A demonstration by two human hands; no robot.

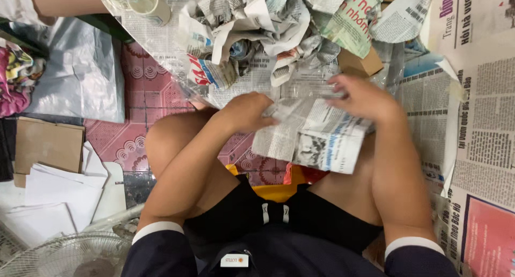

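folded newspaper – left hand, right hand gripping

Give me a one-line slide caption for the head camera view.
Both hands, left hand and right hand, fold a newspaper sheet beside crumpled newspaper.

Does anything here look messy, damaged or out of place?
Yes. A heap of crumpled newspaper lies bunched and torn-looking on the floor ahead of the knees, unlike the flat sheets spread at the right. The left hand and right hand grip a folded newspaper bundle, itself creased.
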